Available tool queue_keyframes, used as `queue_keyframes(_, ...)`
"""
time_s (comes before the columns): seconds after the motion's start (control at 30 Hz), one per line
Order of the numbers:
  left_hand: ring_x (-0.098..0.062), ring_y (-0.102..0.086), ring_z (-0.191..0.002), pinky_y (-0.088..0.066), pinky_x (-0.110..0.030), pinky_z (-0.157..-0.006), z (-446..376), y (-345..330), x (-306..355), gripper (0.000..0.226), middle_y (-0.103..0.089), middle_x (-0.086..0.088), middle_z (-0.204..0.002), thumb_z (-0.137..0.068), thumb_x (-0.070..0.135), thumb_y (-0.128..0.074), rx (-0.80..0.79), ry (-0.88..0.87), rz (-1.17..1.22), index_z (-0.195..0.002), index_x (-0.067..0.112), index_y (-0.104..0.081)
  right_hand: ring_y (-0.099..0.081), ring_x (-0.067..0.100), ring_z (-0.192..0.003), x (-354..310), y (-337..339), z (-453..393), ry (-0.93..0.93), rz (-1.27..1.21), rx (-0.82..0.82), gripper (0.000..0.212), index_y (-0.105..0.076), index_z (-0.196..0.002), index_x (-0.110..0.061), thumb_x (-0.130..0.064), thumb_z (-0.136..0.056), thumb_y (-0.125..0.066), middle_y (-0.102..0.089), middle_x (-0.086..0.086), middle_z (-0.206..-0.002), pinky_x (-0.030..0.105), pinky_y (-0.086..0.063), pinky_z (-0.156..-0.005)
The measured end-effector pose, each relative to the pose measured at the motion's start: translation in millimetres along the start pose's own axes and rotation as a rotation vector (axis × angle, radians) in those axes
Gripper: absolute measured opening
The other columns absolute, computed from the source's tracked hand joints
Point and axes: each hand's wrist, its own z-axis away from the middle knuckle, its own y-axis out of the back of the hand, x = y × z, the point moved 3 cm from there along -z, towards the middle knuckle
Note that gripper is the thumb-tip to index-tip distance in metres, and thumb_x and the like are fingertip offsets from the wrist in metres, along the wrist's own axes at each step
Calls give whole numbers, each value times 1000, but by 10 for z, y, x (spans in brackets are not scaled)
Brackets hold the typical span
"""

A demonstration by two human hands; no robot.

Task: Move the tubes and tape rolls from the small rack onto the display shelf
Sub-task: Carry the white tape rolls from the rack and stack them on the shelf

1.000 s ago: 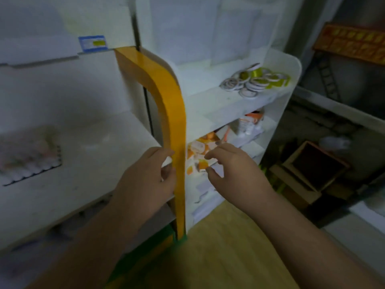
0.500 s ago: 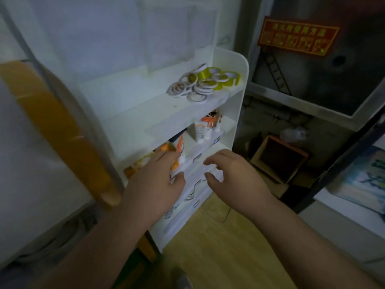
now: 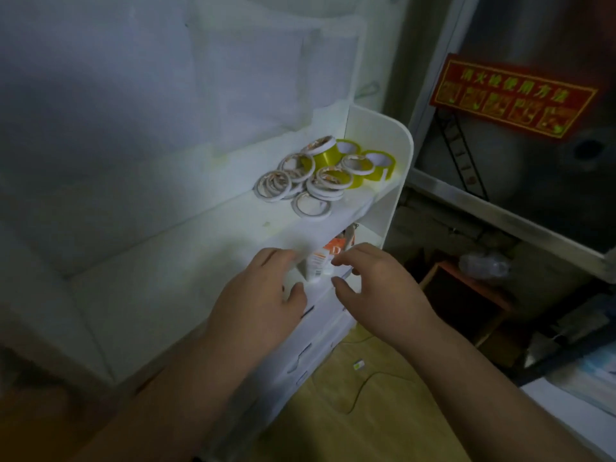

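A small white rack stands before me. On its top level lies a pile of tape rolls, several white rings and a few yellow ones. One level down stand white and orange tubes, partly hidden by my hands. My left hand hovers just left of the tubes, fingers loosely bent, holding nothing. My right hand hovers just right of them, thumb and fingers spread apart around empty air. Neither hand touches a tube that I can see.
Lower rack levels with label strips run under my hands. A dark open wooden box sits on the floor to the right. A red sign hangs on a glass panel behind. The floor below is yellowish with a thin cable.
The view has swung right, away from the orange-edged display shelf. Both hands have moved up and right along the rack, from the lower tubes to the tubes under the tape rolls.
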Motion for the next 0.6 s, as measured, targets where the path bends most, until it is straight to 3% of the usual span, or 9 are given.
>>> queue_keyframes(0.13, -6, -59, -93, -45, -21, -76, -405, -126, -140, 44, -45, 21, -132, -93, 38, -53, 8, 59, -19, -136, 35, -45, -56, 11, -103, 306, -53, -494, 5, -16, -33, 27, -63, -119, -30, -36, -92, -60, -59, -12, -113, 26, -47, -87)
queue_keyframes(0.47, 1, -59, -83, -52, -25, -75, -1590, -479, -195, 42, -46, 20, -131, -92, 41, -56, 113, 206, -117, -132, 35, -49, -54, 27, -108, 1124, -169, -1964, 126, 34, -68, 29, -63, -117, -23, -33, -90, -57, -60, 0, -117, 43, -51, -85)
queue_keyframes(0.6, 1, -59, -84, -52, -24, -76, -1904, -618, -173, 43, -41, 22, -133, -92, 44, -55, 146, 292, -158, -134, 39, -45, -56, 29, -103, 1371, -304, -2435, 211, 79, -88, 29, -69, -106, -18, -38, -89, -58, -65, 3, -109, 40, -52, -83)
